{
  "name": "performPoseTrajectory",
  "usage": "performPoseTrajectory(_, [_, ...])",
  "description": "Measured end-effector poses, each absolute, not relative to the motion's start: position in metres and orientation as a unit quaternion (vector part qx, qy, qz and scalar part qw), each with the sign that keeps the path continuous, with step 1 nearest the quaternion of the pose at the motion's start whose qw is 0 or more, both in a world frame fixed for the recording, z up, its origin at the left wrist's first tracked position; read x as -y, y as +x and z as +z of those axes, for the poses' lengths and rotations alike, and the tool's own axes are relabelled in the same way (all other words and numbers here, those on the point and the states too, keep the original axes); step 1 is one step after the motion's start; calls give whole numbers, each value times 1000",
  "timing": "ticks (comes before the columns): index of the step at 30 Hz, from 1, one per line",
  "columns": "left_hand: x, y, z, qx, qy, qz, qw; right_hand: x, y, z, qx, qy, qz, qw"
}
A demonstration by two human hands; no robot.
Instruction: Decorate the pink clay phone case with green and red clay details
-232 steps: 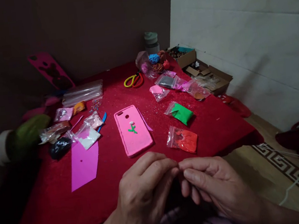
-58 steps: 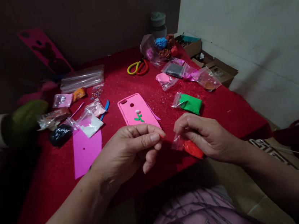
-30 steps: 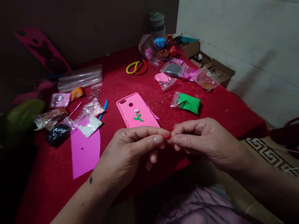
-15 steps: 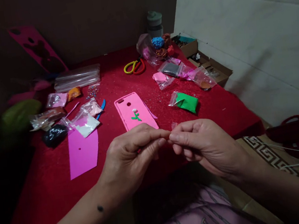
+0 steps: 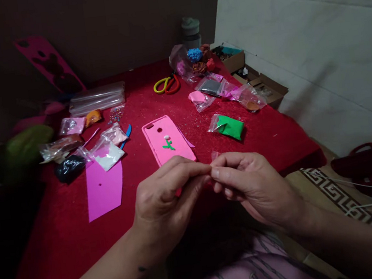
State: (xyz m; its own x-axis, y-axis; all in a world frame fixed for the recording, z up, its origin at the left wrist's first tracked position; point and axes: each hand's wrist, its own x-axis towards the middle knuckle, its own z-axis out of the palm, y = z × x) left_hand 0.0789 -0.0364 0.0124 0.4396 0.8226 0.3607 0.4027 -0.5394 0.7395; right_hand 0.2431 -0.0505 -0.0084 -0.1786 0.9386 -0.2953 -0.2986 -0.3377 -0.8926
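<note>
My left hand (image 5: 168, 191) and my right hand (image 5: 249, 184) meet fingertip to fingertip just above the near edge of the red table (image 5: 66, 244). Both pinch a tiny piece of red clay that the fingers almost hide. Behind them lies a pink phone case (image 5: 167, 141) bearing a small clay flower with a green stem. The corner of a clear plastic bag (image 5: 215, 155) peeks out above my right fingers. A bag of green clay (image 5: 228, 126) rests to the right of the case.
Several clay bags lie left (image 5: 74, 164) and back right (image 5: 249, 100). A pink paper sheet (image 5: 104, 190), yellow-red scissors (image 5: 166, 84), clear tubes (image 5: 97, 100), a grey jar (image 5: 190, 32) and cardboard boxes (image 5: 261, 87) surround them. A patterned rug (image 5: 343, 201) lies right.
My right hand left the red clay bag and joined my left hand; the two hands have since stayed pinched together. The bit of red clay seen a second ago is now hidden.
</note>
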Motion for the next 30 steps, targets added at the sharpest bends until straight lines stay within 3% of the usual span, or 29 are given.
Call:
performPoseTrajectory(3, [38, 77, 14, -390, 780, 375, 314, 52, 245, -12, 376, -445, 662, 472])
performPoseTrajectory(7, [33, 70, 15, -381, 538, 348, 666, 48, 252, -12, 387, -459, 629, 493])
performPoseTrajectory(10, [27, 64, 11, -340, 354, 360, 794, 47, 260, -13, 391, -468, 609, 507])
performPoseTrajectory(21, [31, 66, 4, -318, 283, 374, 824, 43, 282, -34, 419, -515, 404, 630])
performPoseTrajectory(30, [33, 65, 1, -320, 274, 369, 828, 42, 286, -46, 383, -514, 402, 654])
